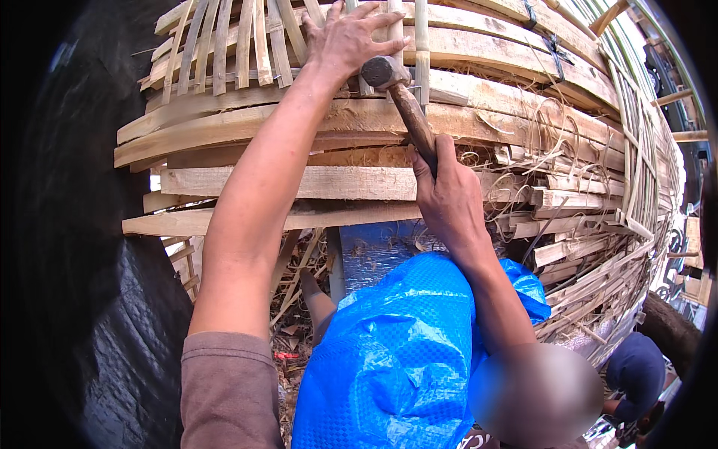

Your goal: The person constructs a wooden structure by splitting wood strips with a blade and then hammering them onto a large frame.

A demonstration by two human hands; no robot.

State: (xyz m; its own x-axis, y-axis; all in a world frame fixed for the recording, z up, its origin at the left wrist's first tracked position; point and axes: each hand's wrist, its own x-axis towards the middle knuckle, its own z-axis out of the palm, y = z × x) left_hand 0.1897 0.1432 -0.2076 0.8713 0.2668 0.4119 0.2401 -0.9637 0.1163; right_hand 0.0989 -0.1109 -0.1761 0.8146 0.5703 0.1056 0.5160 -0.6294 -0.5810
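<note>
Hammer (pixel 400 101) up at the top of the view, and we've got it by the wooden handle: our right hand (pixel 449 198) is wrapped tight around the lower end of the shaft, fingers closed on it, thumb running up the wood. The dark metal head (pixel 381 71) sits right against the curved bamboo frame (pixel 516 105), just beside our left hand (pixel 348 37). That left hand lies flat on the vertical bamboo slats (pixel 239 45), fingers spread apart and pressing on them, the fingertips close to the hammer head. We can't tell whether anything small is pinched under those fingers.

Below the hands, layered horizontal wooden strips (pixel 329 182) bend across the frame, with pale curly shavings (pixel 523 191) caught among them on the right. Our left forearm comes up from a brown sleeve (pixel 228 389) at the lower edge. Over our lap hangs a bright blue plastic sheet (pixel 396 352), crinkled and shiny. On the left, black plastic sheeting (pixel 112 337) fills the side. Down at the lower right, another person in dark blue clothing (pixel 636 367) crouches, well apart from us.
</note>
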